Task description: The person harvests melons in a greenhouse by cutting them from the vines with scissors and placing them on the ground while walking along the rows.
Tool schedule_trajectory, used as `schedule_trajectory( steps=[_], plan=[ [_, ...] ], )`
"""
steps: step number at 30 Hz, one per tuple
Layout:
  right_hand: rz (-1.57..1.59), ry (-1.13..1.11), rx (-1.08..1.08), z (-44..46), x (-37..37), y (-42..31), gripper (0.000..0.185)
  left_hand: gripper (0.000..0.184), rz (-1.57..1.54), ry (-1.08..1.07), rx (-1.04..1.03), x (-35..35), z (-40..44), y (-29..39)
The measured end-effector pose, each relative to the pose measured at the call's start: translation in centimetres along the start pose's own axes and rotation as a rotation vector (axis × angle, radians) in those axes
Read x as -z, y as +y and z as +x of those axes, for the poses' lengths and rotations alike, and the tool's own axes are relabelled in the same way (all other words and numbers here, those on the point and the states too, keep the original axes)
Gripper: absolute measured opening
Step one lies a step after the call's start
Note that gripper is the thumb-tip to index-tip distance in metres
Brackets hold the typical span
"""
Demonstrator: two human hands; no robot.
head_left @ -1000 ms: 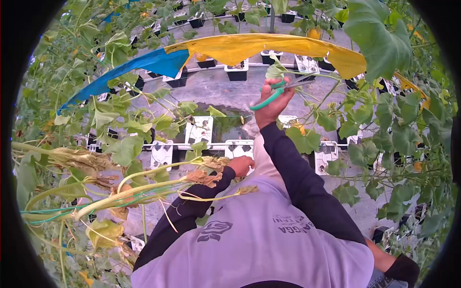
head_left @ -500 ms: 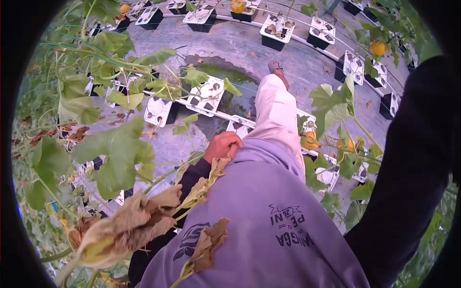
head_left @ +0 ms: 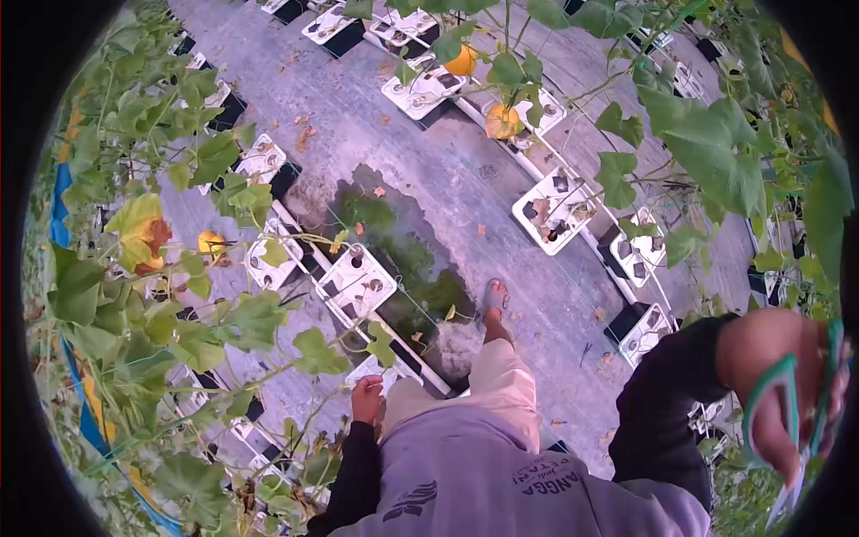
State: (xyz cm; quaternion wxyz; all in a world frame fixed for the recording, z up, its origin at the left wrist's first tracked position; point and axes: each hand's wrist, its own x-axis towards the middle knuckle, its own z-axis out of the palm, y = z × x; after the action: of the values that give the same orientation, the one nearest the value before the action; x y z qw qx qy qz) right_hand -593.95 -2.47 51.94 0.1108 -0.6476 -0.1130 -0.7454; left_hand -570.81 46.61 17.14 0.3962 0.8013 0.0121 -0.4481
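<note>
My right hand [head_left: 787, 376] is raised at the right edge, its fingers wrapped round the green handles of a pair of scissors [head_left: 771, 394], whose metal blades point down. My left hand [head_left: 367, 399] hangs beside my left thigh, near a white-lidded planter box, with its fingers curled; whatever it might hold is hidden. Leafy vines [head_left: 259, 322] stretch close to its left. One foot in a sandal [head_left: 497, 295] stands on the grey ground sheet beside a green-stained puddle.
Rows of white-lidded planter boxes [head_left: 358, 279] stand along white pipes [head_left: 617, 279]. Yellow fruits [head_left: 503, 120] hang among vines at the top. Large leaves [head_left: 707, 148] fill the upper right. A blue and yellow strip [head_left: 85, 421] runs along the left.
The view has turned, bringing more ground into sight. My right hand with the scissors has moved from the upper middle to the right edge. The dry stems near my left arm have left the view.
</note>
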Motion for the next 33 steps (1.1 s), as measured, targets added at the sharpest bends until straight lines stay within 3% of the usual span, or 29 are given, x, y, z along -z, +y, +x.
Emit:
schedule_trajectory(
  steps=[1, 2, 3, 4, 5, 6, 8, 10, 11, 13, 15, 16, 18, 22, 23, 24, 26, 28, 31, 32, 33],
  plan=[
    [0.036, 0.013, -0.178, -4.0, -0.1, 2.4, 0.053, 0.018, 0.144, -0.065, -0.063, -1.4, -0.3, 0.6],
    [-0.240, 0.173, -0.448, -11.7, -2.5, 3.8, 0.057, 0.022, 0.284, -0.131, -0.144, -2.9, 0.3, 1.4],
    [-0.261, 0.038, -0.784, -19.3, -2.2, 3.8, 0.053, 0.027, 0.274, -0.213, -0.135, -4.5, 0.5, 2.2],
    [-0.285, -0.061, -1.287, -25.4, -2.4, 2.6, 0.049, 0.035, 0.419, -0.310, -0.079, -6.1, -0.6, 6.3],
    [-0.319, -0.299, -1.461, -29.9, -2.2, 2.1, 0.044, 0.039, 0.509, -0.368, -0.144, -6.9, 0.4, 5.1],
    [-0.254, -0.410, -1.673, -35.3, -1.3, 1.4, 0.044, 0.047, 0.492, -0.429, -0.023, -8.1, 0.1, 6.9],
    [-0.099, -0.822, -2.139, -43.0, 1.3, 1.7, 0.041, 0.056, 0.066, -0.476, 0.031, -10.1, -0.1, 11.1],
    [0.231, -0.740, -2.767, -40.0, 0.2, 4.6, 0.038, 0.061, -0.036, -0.485, 0.037, -11.2, 0.7, 14.7],
    [0.293, -0.728, -2.808, -41.7, 0.2, 5.8, 0.035, 0.062, -0.092, -0.478, -0.021, -11.8, 1.5, 15.8],
    [0.407, -0.469, -2.780, -45.6, -0.2, 9.1, 0.034, 0.060, -0.182, -0.453, -0.048, -13.3, 3.9, 16.7],
    [0.431, -0.056, -2.703, -45.0, -3.2, 14.2, 0.035, 0.052, -0.065, -0.500, -0.241, -15.0, 7.6, 16.9],
    [0.487, 0.172, -2.639, -46.4, -4.3, 16.7, 0.035, 0.042, -0.058, -0.457, -0.142, -15.9, 9.1, 16.9],
    [0.601, 0.313, -2.485, -48.2, -6.3, 22.5, 0.038, 0.037, -0.044, -0.521, -0.143, -17.2, 13.8, 16.6],
    [0.890, 0.582, -2.437, -54.5, -8.3, 32.1, 0.041, 0.029, 0.287, -0.597, -0.266, -18.9, 24.7, 20.6],
    [0.885, 0.470, -2.392, -53.3, -9.4, 33.0, 0.050, 0.026, 0.227, -0.510, -0.358, -19.9, 27.7, 21.2],
    [0.763, 0.619, -2.403, -54.0, -9.9, 33.7, 0.042, 0.025, 0.315, -0.417, -0.420, -20.8, 30.4, 22.4],
    [0.755, 0.484, -2.238, -55.3, -9.4, 33.8, 0.051, 0.020, 0.371, -0.375, -0.540, -23.3, 36.8, 24.3],
    [0.482, 0.405, -2.367, -53.4, -10.1, 32.3, 0.048, 0.016, 0.448, -0.379, -0.560, -26.5, 42.3, 27.6],
    [0.256, -0.001, -2.516, -51.0, -9.5, 28.0, 0.044, 0.017, 0.316, -0.273, -0.720, -33.0, 49.1, 31.6],
    [0.056, -0.217, -2.491, -50.4, -9.2, 26.8, 0.043, 0.018, 0.223, -0.235, -0.742, -35.2, 50.3, 33.7],
    [0.029, -0.284, -2.490, -51.1, -8.1, 26.1, 0.041, 0.021, 0.162, -0.221, -0.768, -37.5, 51.3, 35.5]
  ],
)
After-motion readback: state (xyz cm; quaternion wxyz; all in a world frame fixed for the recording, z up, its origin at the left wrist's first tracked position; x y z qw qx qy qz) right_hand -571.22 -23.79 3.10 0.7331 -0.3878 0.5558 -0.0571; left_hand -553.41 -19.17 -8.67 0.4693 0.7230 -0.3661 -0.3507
